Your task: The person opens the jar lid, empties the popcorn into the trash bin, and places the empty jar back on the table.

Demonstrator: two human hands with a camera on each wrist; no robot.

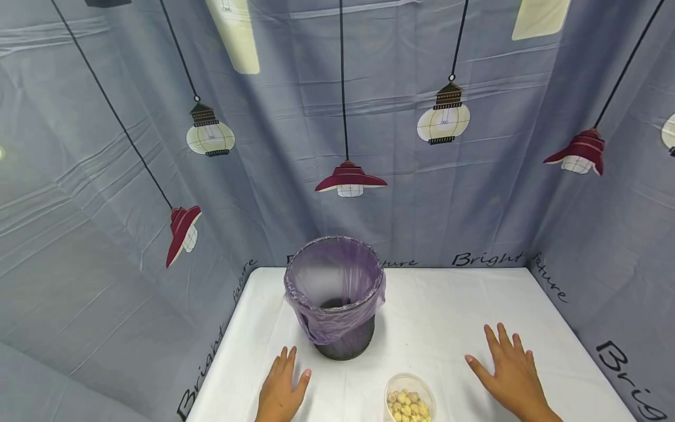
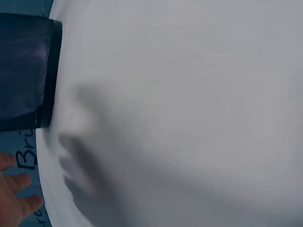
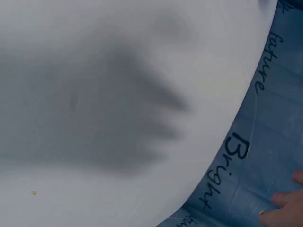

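Observation:
Both hands are spread above the white table and hold nothing. My left hand (image 1: 280,388) is in front of a dark mesh bin (image 1: 347,343), apart from it, fingers straight. A thin purple bag (image 1: 329,328) lines the bin and folds over its rim. Between the hands, at the near edge of the head view, stands a clear round tub (image 1: 390,385) with pale yellow nut-like pieces (image 1: 408,407) in it. To the tub's right hovers my right hand (image 1: 508,375), fingers fanned out. Fingers of the left hand (image 2: 14,194) and right hand (image 3: 284,208) show at the wrist views' edges.
A white cloth covers the table (image 1: 443,310). Grey-blue curtains (image 1: 295,105) printed with lamps and lettering enclose its back and sides. One tiny yellowish crumb (image 3: 34,193) lies on the cloth in the right wrist view.

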